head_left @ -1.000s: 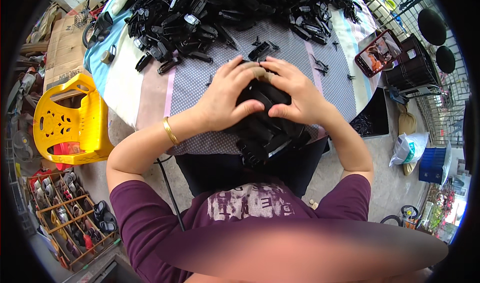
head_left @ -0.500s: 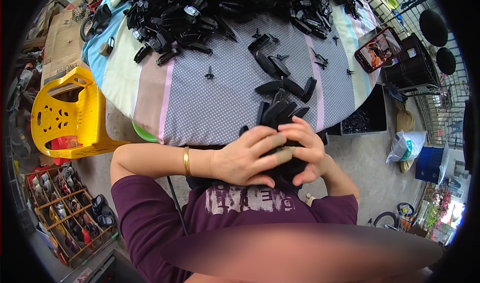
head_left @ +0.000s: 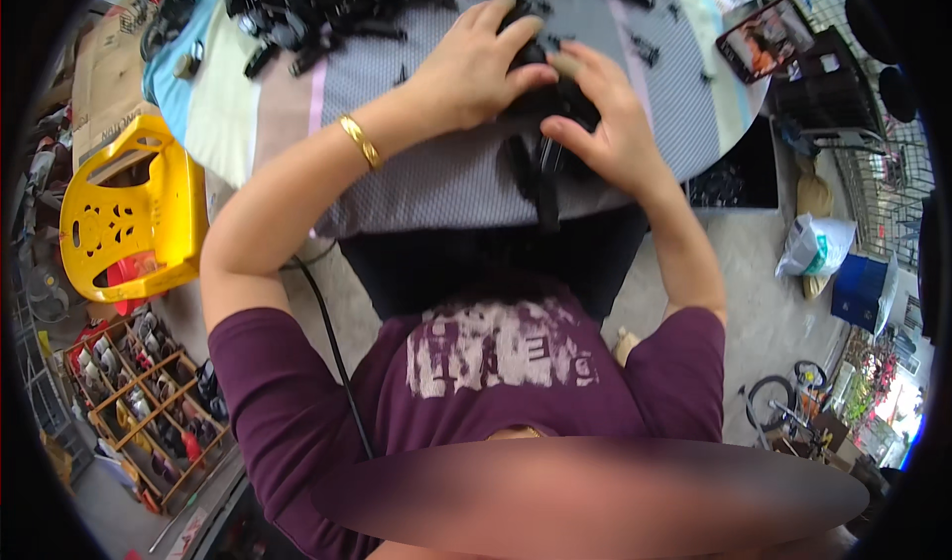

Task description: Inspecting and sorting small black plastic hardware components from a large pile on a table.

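My left hand (head_left: pixel 474 69) is reaching over the table, fingers and thumb spread around black plastic parts (head_left: pixel 528 56) that it touches. Close by, my right hand (head_left: pixel 617 124) has its fingers and thumb apart over more of these long, rounded pieces, partly covering them. Several other black pieces (head_left: pixel 540 178) lie below the hands near the table's front edge. A large heap of similar black parts (head_left: pixel 307 10) covers the far left of the patterned tablecloth (head_left: pixel 416 188). Motion blurs some details, and the undersides of both hands are hidden.
At the right table edge stands a phone (head_left: pixel 766 40) with a lit screen. An open bin (head_left: pixel 734 188) of black pieces sits below it. A yellow plastic chair (head_left: pixel 178 218) is at the left, above a wooden shoe rack (head_left: pixel 149 406). A black cable (head_left: pixel 332 337) hangs beside my left arm.
Both hands have moved away from my body, from the table's front edge to farther over the black parts. They have spread farther apart, and the view has shifted.
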Tool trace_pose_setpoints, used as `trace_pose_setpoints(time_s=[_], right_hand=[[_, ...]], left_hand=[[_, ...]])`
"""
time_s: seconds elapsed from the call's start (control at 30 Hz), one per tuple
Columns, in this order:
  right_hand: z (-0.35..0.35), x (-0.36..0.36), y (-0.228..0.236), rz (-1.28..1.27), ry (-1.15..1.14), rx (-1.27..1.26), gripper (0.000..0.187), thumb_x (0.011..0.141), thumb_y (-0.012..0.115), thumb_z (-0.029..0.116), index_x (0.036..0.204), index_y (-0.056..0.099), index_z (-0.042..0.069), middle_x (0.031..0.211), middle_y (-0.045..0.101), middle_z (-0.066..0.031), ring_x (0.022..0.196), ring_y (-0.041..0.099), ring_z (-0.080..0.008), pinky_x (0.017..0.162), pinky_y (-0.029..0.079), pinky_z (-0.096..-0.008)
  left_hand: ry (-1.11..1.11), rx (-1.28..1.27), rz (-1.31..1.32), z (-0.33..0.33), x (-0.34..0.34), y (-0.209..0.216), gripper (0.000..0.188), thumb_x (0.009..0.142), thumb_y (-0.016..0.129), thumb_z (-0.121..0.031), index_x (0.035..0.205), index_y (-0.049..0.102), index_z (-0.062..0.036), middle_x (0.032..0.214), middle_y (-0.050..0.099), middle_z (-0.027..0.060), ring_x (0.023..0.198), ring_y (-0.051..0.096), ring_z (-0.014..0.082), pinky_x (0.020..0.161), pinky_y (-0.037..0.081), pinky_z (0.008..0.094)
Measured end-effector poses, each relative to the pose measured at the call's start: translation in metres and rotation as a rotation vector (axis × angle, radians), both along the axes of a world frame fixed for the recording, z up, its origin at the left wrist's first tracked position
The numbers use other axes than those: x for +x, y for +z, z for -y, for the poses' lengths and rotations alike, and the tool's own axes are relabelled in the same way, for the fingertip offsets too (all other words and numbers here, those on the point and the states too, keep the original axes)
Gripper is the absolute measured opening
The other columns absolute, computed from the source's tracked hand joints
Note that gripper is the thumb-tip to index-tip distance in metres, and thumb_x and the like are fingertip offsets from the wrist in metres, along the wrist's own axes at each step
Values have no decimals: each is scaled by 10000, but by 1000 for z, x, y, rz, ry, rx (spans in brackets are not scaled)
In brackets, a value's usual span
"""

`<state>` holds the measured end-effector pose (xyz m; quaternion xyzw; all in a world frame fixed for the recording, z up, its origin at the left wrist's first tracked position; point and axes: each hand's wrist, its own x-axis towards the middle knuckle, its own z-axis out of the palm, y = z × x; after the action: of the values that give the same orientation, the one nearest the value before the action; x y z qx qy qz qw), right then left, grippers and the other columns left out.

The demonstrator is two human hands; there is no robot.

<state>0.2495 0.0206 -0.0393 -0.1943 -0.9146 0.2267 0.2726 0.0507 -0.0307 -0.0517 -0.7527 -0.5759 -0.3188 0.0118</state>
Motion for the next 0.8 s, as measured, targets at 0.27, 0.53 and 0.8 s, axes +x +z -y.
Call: trace_pose_setpoints(time_s=[0.27, 0.53, 0.8], right_hand=[[23, 5, -1, -64, 92, 14, 542, 652, 768, 288, 1052, 578, -25, 1130, 550, -178, 1038, 536, -314, 887, 420, -363], [74, 59, -17, -78, 186, 273, 412, 576, 790, 299, 829, 597, 36, 979, 576, -106, 927, 579, -280, 972, 356, -507], [97, 87, -13, 7, 46, 163, 128, 719, 687, 150, 763, 625, 46, 831, 633, -72, 813, 622, -240, 931, 401, -468]], left_hand=[[-102, -67, 142, 55, 34, 4, 517, 787, 641, -204, 1215, 442, 6, 1174, 463, 196, 1092, 455, 370, 945, 388, 401], [-582, -165, 345, 108, 57, 4, 651, 807, 612, -352, 1281, 375, 25, 1129, 464, 198, 1056, 452, 365, 937, 362, 465], [-802, -35, -2, 108, 40, 16, 417, 757, 645, -271, 1103, 555, -56, 968, 553, 107, 913, 552, 265, 805, 461, 389]])
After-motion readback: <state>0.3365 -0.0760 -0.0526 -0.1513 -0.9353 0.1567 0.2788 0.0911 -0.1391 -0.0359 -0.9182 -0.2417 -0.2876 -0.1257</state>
